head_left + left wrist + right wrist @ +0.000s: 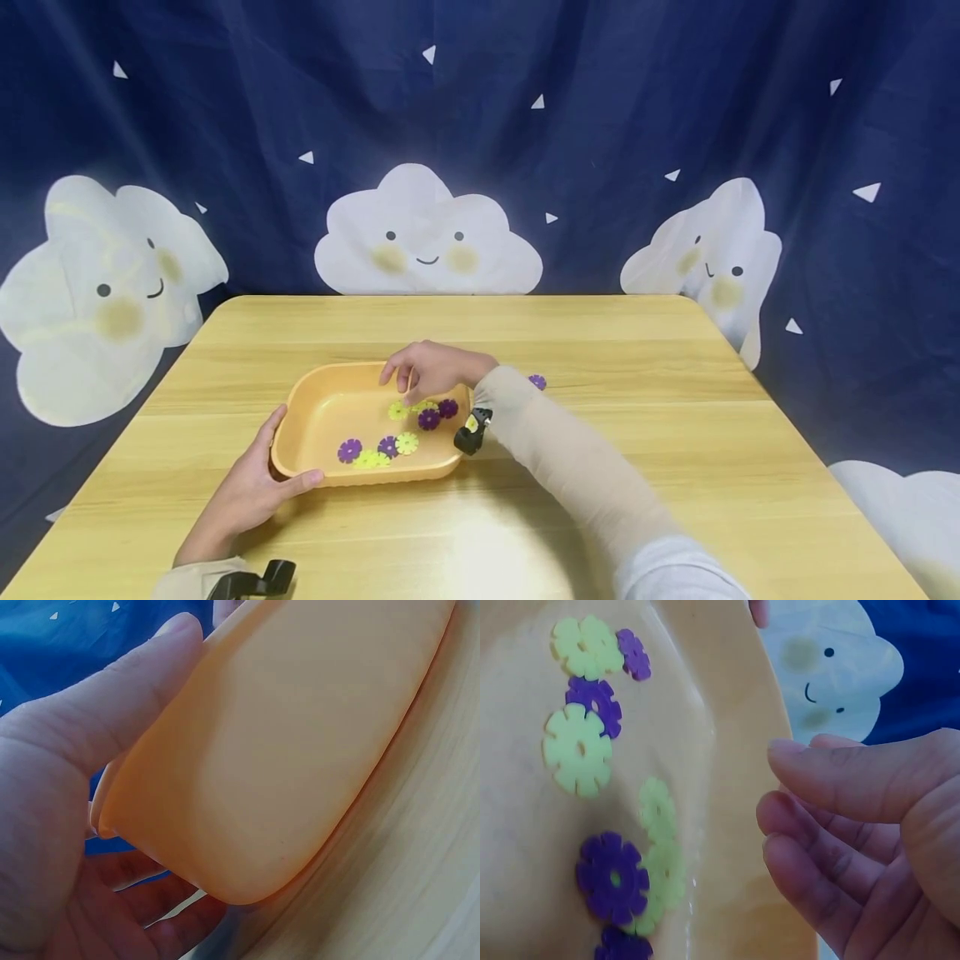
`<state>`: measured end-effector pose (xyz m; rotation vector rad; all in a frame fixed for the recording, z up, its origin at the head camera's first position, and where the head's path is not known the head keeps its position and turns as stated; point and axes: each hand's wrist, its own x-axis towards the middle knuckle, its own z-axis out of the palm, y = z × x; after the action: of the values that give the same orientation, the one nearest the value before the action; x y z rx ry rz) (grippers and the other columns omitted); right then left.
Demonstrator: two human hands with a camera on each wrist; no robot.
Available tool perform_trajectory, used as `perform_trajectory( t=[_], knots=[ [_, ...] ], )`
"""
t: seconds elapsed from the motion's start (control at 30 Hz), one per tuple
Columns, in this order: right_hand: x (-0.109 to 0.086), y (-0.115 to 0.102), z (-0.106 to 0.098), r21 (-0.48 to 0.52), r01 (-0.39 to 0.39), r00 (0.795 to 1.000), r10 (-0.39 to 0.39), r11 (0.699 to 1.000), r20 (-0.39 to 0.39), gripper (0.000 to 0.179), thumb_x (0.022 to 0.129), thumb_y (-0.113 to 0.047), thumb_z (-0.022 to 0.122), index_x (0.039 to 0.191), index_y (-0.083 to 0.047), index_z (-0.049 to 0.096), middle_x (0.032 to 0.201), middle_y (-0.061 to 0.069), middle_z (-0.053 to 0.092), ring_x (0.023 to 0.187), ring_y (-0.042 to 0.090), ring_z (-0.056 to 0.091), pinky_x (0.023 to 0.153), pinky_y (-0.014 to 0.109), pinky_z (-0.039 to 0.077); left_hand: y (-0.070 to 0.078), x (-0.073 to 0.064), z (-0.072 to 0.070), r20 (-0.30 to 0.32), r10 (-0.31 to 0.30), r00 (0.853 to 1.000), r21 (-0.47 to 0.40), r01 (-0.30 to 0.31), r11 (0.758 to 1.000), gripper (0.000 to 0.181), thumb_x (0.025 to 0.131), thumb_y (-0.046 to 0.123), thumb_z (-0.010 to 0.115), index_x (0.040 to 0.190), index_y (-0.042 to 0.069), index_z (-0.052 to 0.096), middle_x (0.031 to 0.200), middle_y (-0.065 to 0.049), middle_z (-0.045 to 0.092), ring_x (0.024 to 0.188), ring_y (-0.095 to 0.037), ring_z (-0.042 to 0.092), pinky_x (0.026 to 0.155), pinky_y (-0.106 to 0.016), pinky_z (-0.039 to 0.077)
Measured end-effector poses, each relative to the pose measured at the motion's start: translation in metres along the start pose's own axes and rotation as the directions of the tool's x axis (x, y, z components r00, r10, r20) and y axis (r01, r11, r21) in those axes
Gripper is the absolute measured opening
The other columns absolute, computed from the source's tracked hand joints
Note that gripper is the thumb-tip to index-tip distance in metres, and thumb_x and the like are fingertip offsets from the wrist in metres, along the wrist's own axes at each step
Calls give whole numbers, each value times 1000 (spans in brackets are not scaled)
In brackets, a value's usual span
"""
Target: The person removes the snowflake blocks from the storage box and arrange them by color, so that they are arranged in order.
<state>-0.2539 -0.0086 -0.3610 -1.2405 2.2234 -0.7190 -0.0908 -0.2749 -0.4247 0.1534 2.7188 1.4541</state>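
A shallow orange plastic basin (326, 425) stands on the table. My left hand (251, 486) grips its near left corner, thumb over the front rim and fingers around the left side. In the left wrist view that thumb lies along the basin's wall (300, 757). Above the basin's right part hovers my right hand (435, 369), its fingers loosely bent and nothing visible between them. Several flower-shaped plastic discs lie on the basin floor, among them a purple disc (349, 451) and a yellow disc (407, 442). Some overlap, like the dark purple disc (596, 881) over yellow ones.
One purple flower disc (537, 382) lies on the wooden table (600, 333) right of the basin, partly behind the right forearm. A dark blue curtain (600, 167) with white clouds hangs behind the table. Each wrist wears a black camera mount (471, 432).
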Motion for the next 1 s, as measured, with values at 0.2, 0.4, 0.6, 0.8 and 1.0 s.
perform_trajectory(
  t=[0.2,0.4,0.6,0.8,1.0],
  knots=[
    [13,-4,9,70,-26,998,21,997,67,49,79,6,76,125,-5,62,96,8,65,84,14,63,75,19,50,0,0,1,3,-4,1000,8,4,1000,113,83,23,79,153,-1,-6,149,-37,21,125,-46,44,83,-11,38],
    [25,-7,19,132,-42,991,25,990,128,53,76,10,76,126,-5,62,100,13,64,83,16,64,72,21,52,1,0,0,1,-25,1000,72,25,997,113,82,28,79,153,-2,-4,149,-36,22,126,-46,43,89,-20,42],
    [37,-9,27,154,-88,984,61,984,170,51,77,8,76,123,-11,64,100,7,63,85,14,62,67,23,53,2,1,-1,-4,-20,1000,84,20,996,112,82,28,79,153,-2,-3,149,-36,22,126,-46,43,90,-22,42],
    [49,-9,32,168,-87,981,55,982,188,47,79,8,75,121,-10,65,97,6,62,86,14,61,65,24,52,1,3,-1,-1,-3,1000,70,3,998,112,82,27,79,153,-2,-3,149,-36,21,126,-46,42,83,-8,34],
    [60,-8,39,155,-77,976,43,985,213,43,79,7,76,117,-11,68,96,5,62,88,11,60,74,19,50,1,1,-1,1,-11,1000,73,11,997,112,83,29,79,153,-1,-4,150,-36,20,127,-46,41,83,-7,34]
  ],
)
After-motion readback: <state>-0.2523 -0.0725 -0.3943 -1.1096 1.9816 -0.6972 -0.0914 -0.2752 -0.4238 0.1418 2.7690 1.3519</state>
